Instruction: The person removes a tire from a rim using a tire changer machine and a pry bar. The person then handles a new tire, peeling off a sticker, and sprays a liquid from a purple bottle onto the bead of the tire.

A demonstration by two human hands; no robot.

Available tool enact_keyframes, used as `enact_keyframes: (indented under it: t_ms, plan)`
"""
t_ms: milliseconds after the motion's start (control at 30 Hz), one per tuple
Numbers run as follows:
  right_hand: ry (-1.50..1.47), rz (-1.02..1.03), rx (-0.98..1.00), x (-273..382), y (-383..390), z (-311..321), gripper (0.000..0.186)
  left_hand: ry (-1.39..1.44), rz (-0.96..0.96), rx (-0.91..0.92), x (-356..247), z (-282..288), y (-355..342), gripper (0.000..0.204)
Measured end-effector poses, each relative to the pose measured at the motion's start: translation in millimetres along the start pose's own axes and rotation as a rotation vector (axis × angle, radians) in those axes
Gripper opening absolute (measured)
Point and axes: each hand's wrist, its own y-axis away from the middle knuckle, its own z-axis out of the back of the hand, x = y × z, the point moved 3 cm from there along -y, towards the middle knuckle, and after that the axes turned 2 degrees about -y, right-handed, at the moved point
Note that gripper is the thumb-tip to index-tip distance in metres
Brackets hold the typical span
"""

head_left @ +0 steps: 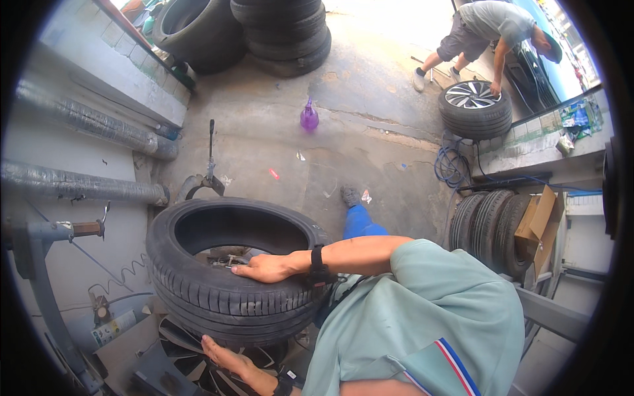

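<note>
A black tyre (231, 305) lies tilted in front of me, above a black-and-silver spoked wheel (188, 369) and some metal machine parts. My right hand (267, 268) grips the tyre's upper sidewall at the near side of its opening, a black band on that wrist. Lower down, my left hand (228, 360) is at the tyre's bottom edge beside the spoked wheel, fingers stretched out. The machine parts beneath the tyre are mostly hidden.
Another person (492, 33) bends over a tyred alloy wheel (475, 125) at upper right. Stacked tyres (281, 39), a purple bottle (309, 117), a blue hose (449, 168), upright tyres with cardboard (541, 218), wall pipes (79, 181) and a grey machine arm (43, 277) surround me.
</note>
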Motion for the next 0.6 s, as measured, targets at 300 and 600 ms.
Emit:
enact_keyframes:
  t_ms: [300, 600]
  plan:
    - [-0.206, -0.268, -0.385, -157, 39, 63, 0.089, -0.416, -0.193, 0.176, 19, -143, 16, 0.069]
    - [-0.535, -0.133, -0.802, -190, 192, 206, 0.084, 0.574, 0.784, 1.345, -2, -388, 103, 0.069]
